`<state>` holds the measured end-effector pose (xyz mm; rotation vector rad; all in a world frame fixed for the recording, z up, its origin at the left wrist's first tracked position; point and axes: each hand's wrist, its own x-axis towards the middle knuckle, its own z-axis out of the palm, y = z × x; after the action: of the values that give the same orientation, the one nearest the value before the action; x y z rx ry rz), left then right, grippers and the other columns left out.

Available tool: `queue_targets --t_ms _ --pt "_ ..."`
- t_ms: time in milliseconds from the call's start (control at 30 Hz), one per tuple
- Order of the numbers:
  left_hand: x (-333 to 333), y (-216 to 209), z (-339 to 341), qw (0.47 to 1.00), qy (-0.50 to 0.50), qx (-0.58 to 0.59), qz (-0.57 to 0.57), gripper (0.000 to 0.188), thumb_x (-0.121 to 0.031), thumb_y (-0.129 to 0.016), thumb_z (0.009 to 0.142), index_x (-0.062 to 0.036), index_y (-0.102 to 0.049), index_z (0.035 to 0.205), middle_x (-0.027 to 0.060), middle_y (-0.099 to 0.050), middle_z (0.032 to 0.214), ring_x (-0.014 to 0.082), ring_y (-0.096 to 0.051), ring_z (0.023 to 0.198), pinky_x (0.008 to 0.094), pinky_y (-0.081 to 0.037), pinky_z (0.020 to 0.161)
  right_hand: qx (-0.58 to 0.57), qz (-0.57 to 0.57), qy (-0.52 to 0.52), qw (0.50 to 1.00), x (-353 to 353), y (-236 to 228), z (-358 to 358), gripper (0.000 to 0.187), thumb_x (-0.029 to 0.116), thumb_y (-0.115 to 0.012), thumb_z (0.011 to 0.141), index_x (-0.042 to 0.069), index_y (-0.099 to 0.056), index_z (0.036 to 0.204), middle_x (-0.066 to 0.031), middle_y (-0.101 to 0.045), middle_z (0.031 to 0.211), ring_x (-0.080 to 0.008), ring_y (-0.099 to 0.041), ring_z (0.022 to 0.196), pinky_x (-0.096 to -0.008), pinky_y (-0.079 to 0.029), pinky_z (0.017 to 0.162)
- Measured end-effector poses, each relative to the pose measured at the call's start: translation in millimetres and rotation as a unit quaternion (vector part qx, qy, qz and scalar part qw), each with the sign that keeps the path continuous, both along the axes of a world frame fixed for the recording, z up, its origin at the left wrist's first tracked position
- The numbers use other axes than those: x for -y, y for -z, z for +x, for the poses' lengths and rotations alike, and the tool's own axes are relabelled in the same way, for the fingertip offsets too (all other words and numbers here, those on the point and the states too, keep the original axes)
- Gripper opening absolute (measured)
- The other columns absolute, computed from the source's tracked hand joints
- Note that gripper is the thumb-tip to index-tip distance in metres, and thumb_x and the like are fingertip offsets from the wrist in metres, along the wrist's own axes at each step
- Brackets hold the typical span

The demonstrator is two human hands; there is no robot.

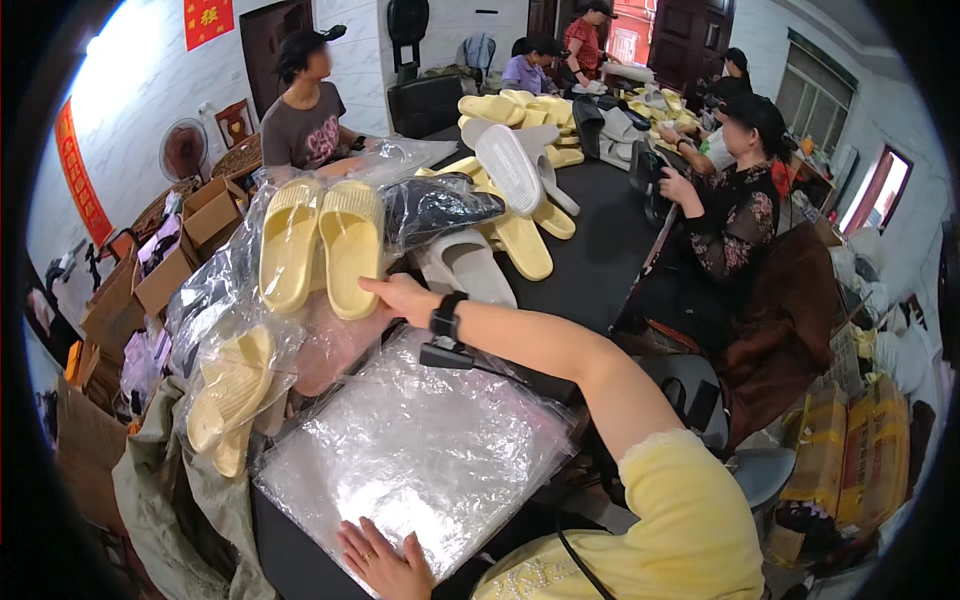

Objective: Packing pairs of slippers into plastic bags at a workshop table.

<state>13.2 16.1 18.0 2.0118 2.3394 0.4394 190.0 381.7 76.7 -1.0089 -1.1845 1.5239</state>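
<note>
Right hand (408,300) touches a yellow slide sandal (352,262) at its heel edge, sandal just left of fingers; grip cannot be told. Left hand (388,566) spread flat on clear plastic bags (430,440). Black tabletop (592,262); cardboard box (212,216) and fan (184,150) at left.

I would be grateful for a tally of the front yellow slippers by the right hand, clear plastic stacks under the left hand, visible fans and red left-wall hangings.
Front yellow slippers by the right hand: 2
Clear plastic stack under the left hand: 1
Fan: 1
Red hangings: 2
Total: 6
</note>
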Motion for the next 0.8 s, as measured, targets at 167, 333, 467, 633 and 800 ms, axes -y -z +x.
queue_targets --t_ms 167,333,467,633,800 --pt "-1.0 -1.2 4.9 1.0 0.016 -0.007 0.002 0.068 -0.041 -0.053 0.085 -0.0021 -0.032 0.136 0.0262 -0.027 0.141 0.0422 -0.024 0.13 0.0514 -0.02 0.105 -0.102 -0.07 0.066 0.99 -8.7 -13.6 -0.6 0.041 0.025 -0.06 0.08 -0.006 -0.052 0.107 -0.0126 -0.059 0.095 -0.02 -0.058 0.075 -0.0333 -0.048 0.059" --pt "4.5 0.4 2.4 1.0 0.012 -0.01 0.002 0.068 -0.04 -0.054 0.084 -0.0017 -0.033 0.136 0.0267 -0.028 0.14 0.0434 -0.025 0.129 0.0519 -0.021 0.104 -0.295 -0.079 0.0 0.952 41.7 -62.6 18.4 0.034 0.018 -0.054 0.083 -0.002 -0.051 0.11 -0.013 -0.059 0.102 -0.0227 -0.06 0.085 -0.0357 -0.05 0.068" --pt "5.1 2.7 0.7 1.0 0.012 0.015 0.007 0.067 -0.039 -0.054 0.084 -0.0013 -0.033 0.136 0.0278 -0.026 0.14 0.045 -0.021 0.131 0.0535 -0.018 0.105 -0.289 -0.052 -0.039 0.955 126.5 -103.1 59.4 0.031 0.015 -0.049 0.087 0.0 -0.048 0.114 -0.0117 -0.057 0.111 -0.0221 -0.058 0.101 -0.0356 -0.048 0.085" --pt "-2.7 13.2 0.8 0.999 0.003 -0.04 0.026 0.067 -0.042 -0.051 0.085 -0.0016 -0.033 0.136 0.0245 -0.029 0.139 0.0406 -0.029 0.127 0.0505 -0.024 0.101 -0.066 -0.082 0.081 0.991 208.1 -143.4 103.9 0.035 0.019 -0.049 0.088 0.0 -0.047 0.117 -0.0094 -0.058 0.111 -0.0184 -0.058 0.099 -0.0347 -0.046 0.089" --pt "-8.9 21.7 -2.1 1.0 -0.013 0.0 -0.007 0.071 -0.049 -0.044 0.086 -0.0039 -0.03 0.138 0.0212 -0.023 0.145 0.0398 -0.019 0.134 0.0513 -0.014 0.106 -0.049 -0.063 -0.061 0.995 235.5 -156.9 125.0 0.043 0.025 -0.043 0.087 -0.005 -0.049 0.117 -0.0135 -0.06 0.109 -0.0175 -0.06 0.093 -0.031 -0.047 0.086"
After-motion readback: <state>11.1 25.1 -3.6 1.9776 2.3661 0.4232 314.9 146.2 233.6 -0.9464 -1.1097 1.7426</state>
